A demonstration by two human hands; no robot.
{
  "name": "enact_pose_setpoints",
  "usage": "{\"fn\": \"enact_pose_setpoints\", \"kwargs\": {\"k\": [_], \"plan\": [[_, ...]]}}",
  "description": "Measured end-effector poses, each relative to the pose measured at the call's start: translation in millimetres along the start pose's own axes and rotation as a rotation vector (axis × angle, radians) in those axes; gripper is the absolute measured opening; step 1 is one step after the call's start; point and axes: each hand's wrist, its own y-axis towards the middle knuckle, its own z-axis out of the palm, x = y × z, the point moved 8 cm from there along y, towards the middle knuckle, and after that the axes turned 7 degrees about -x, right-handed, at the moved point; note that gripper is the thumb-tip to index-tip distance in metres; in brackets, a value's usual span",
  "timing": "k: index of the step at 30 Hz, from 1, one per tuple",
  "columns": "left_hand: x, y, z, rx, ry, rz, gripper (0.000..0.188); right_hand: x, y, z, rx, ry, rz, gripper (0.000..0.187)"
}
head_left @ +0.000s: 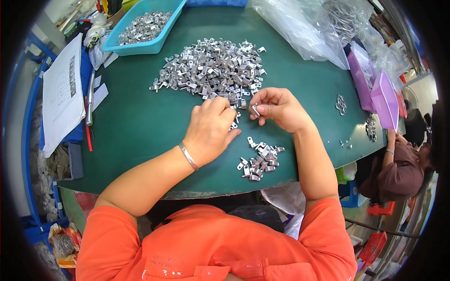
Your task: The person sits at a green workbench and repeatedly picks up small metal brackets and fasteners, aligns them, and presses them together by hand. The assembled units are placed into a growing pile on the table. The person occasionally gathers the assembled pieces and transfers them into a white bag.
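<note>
A large heap of small silver metal brackets (213, 65), each bent and with a hole, lies on the green tabletop (136, 122). At the heap's near edge my left hand (208, 129) is curled, palm down, with its thumb stretched out to the side. A few brackets show beside its fingers; the fingertips are hidden, so what they hold cannot be made out. My right hand (281, 110), just right of the heap, pinches a single metal bracket (255, 110) between thumb and fingers. A smaller pile of brackets (260, 160) lies between my forearms, near the table's front edge.
A turquoise basket (161, 42) of brackets stands at the back left. Written sheets (63, 93) and a metal rod-like tool (90, 100) lie left. Clear plastic bags (304, 30), purple baskets (385, 100) and metal rings (341, 105) occupy the right. Another person (398, 173) sits far right.
</note>
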Motion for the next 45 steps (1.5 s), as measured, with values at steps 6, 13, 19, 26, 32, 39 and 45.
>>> {"fn": "enact_pose_setpoints", "kwargs": {"k": [6,13,19,26,32,39,45], "plan": [[-1,0,4,0.008,0.068,0.035,0.03,15,-11,8,0.276,0.131,-0.118,0.013],[2,0,1,-0.048,0.035,0.044,0.023,29,-10,14,-0.07,-0.665,-0.448,0.02],[5,-3,-1,-0.07,0.034,0.064,0.022,28,-6,25,-0.21,-0.947,-0.577,0.016],[7,-1,-14,-0.047,0.121,-0.012,0.026,25,-8,13,-0.186,-0.565,-0.358,0.019],[6,-2,-15,-0.041,0.135,-0.004,0.025,25,-27,19,0.343,-0.452,-0.287,0.021],[3,-2,-13,-0.068,0.08,0.034,0.019,25,-10,37,-0.113,-0.906,-0.641,0.015],[16,-2,-21,-0.158,-0.308,-0.107,0.014,3,-2,11,-0.077,-0.26,-0.213,0.009]]}}
